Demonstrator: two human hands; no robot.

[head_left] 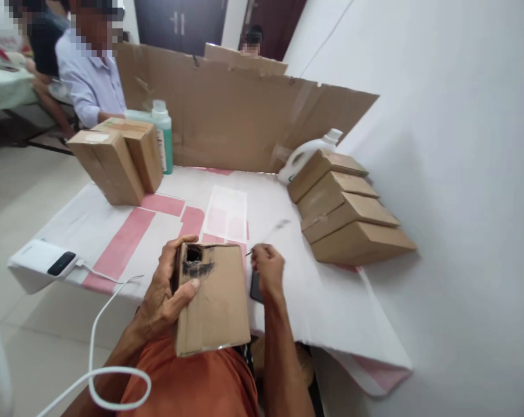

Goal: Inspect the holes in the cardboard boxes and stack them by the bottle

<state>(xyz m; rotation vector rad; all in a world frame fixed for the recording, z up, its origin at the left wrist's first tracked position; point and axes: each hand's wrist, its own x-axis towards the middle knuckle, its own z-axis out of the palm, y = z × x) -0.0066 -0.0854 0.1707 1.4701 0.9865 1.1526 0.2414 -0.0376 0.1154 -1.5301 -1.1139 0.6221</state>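
My left hand (166, 292) grips a brown cardboard box (212, 301) that rests on my lap, thumb across its face. The box has a hole and black scribble near its top left corner. My right hand (268, 269) is closed in a pinch on a thin pen-like tool (268, 234), blurred by motion, just right of the box above the table (114, 231). A dark phone-like object (255, 288) lies under my right wrist.
Several flat cardboard boxes (348, 211) are stacked slantwise at the right by a white jug (307, 153). Two boxes (118, 159) and a green bottle (164, 136) stand at the left. A cardboard screen (235, 110) backs the table. A power bank (42, 263) with a white cable sits at the left edge. People sit behind.
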